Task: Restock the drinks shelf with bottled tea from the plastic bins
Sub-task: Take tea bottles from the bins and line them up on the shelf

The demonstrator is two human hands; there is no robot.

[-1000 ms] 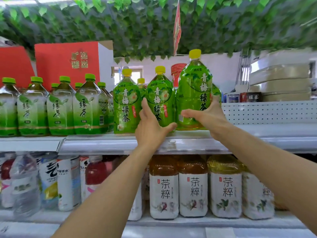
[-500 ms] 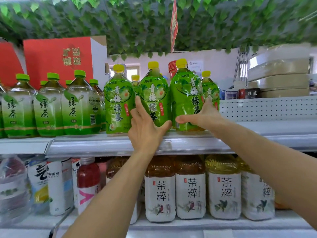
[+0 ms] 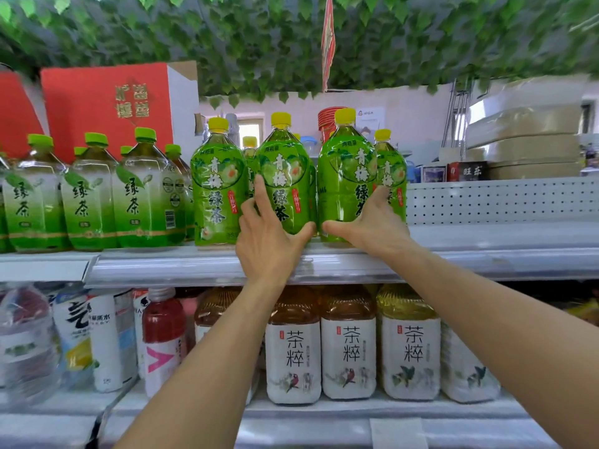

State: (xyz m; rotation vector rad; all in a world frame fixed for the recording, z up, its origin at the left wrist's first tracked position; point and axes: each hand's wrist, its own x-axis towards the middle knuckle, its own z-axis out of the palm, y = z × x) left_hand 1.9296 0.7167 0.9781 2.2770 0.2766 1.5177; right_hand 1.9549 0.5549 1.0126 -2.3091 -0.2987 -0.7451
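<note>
Raised yellow-capped bottle point(image 3: 345, 176) now down on shelf point(image 3: 486, 241).

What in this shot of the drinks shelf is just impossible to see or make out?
Head view only:
- Plastic bins: out of frame.
- Right hand: its fingertips go behind the right yellow-capped bottle.
- Rear yellow-capped bottles: mostly hidden by the front row.
- Left hand: covers the middle bottle's lower label.
- Clear bottles at lower left: blurred, labels unreadable.

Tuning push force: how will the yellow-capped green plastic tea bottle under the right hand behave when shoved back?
The yellow-capped green plastic tea bottle looks full, so probably heavy. It is tall with a narrow neck, so a high push may tip it; the right hand sits low. The glossy wrap could be slippery.
</note>
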